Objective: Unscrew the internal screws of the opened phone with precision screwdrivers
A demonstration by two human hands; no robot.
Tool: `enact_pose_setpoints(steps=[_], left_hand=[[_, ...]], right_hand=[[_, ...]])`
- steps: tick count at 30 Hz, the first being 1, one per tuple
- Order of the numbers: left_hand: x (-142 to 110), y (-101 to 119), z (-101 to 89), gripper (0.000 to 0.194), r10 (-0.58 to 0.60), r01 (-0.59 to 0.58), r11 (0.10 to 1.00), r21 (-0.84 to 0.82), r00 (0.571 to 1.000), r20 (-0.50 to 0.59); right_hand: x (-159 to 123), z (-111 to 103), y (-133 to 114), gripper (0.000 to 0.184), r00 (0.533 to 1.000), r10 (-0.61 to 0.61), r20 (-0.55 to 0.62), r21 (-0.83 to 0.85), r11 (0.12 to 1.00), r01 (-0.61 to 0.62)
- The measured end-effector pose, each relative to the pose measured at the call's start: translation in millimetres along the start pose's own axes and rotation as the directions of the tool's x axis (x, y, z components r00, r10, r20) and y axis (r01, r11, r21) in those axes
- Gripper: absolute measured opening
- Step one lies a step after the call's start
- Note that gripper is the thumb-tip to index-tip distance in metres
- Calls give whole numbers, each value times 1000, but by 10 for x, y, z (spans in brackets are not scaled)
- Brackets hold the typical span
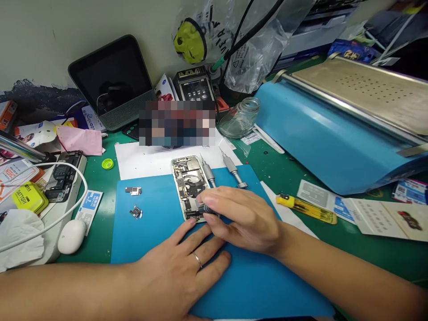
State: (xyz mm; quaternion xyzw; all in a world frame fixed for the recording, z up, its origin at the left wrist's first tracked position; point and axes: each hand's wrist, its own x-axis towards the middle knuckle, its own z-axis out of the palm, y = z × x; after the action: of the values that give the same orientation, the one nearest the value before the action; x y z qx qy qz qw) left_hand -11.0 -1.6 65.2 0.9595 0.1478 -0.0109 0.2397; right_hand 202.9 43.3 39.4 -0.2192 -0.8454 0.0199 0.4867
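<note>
An opened phone (190, 178) lies on the blue mat (150, 240), its inner parts bare. My left hand (190, 263) rests flat with fingers spread, index fingertip at the phone's bottom edge. My right hand (240, 218) is closed over the phone's lower end. Between its thumb and fingers shows a dark grey handle (202, 207), which looks like a screwdriver's; its tip is hidden. Two grey screwdrivers, one nearer the phone (207, 171) and one farther right (231, 166), lie beyond that hand. Two small phone parts, a metal-covered one (134, 191) and a dark one (136, 211), sit left of the phone.
White paper (143, 158) lies under the mat's far edge. A glass jar (239, 118) and a blue machine (310, 133) stand at the right, with a yellow cutter knife (307, 208) in front. A tablet-like screen (112, 80) leans at the back. A white cable (83, 178) loops at left.
</note>
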Motion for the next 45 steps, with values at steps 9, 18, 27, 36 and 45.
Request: enact_pose_setpoints(steps=[9, 18, 27, 36, 45], left_hand=[[5, -3, -38, 70, 0, 0, 1000, 24, 1000, 15], [-9, 4, 7, 77, -1, 1, 1000, 9, 1000, -23], [15, -8, 39, 80, 18, -18, 1000, -10, 1000, -2], [6, -3, -20, 75, 11, -12, 999, 42, 1000, 14], [10, -3, -7, 79, 12, -13, 998, 55, 1000, 25]], right_hand=[[19, -39, 7, 33, 1000, -10, 12, -70, 998, 11], [20, -58, 25, 34, 998, -22, 52, -81, 996, 26], [38, -76, 51, 45, 997, -22, 80, -53, 998, 26], [25, -115, 88, 53, 989, 72, 125, 60, 995, -80], [38, -120, 73, 59, 990, 75, 119, 47, 996, -81]])
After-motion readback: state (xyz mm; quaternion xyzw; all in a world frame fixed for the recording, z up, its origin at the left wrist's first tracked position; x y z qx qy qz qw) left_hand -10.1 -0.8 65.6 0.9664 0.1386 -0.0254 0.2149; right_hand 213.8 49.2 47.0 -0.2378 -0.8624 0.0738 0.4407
